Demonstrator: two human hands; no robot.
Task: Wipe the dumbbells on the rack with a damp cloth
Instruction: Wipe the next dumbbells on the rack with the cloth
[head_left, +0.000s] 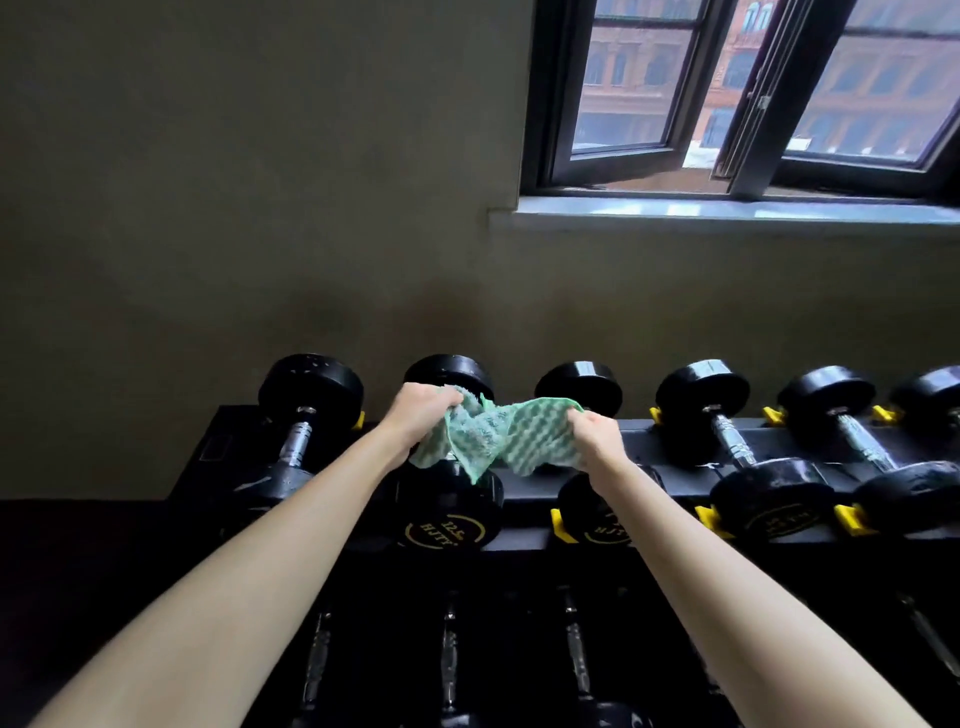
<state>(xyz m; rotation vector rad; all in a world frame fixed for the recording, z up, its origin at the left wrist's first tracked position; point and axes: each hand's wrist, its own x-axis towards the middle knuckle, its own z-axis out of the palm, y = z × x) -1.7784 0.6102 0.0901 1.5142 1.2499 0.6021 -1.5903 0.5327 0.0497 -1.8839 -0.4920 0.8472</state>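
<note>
Cloth (493, 441), green, is stretched between both hands: the left hand (422, 415) pinches one end, the right hand (597, 441) grips the other. It hangs crosswise above the second dumbbell (447, 519) from the rack's (670, 434) left end (handle hidden), whose axis runs front to back; the left hand is nearer.

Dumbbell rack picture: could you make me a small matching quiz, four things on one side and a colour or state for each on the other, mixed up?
Things:
1. cloth
2. window
3. rack clips
4. left hand

Descriptions:
A. yellow
B. ajar, upper right of the view
C. green with a wavy pattern
D. grips one end of the cloth

Pairs: 1-C, 2-B, 3-A, 4-D
</note>
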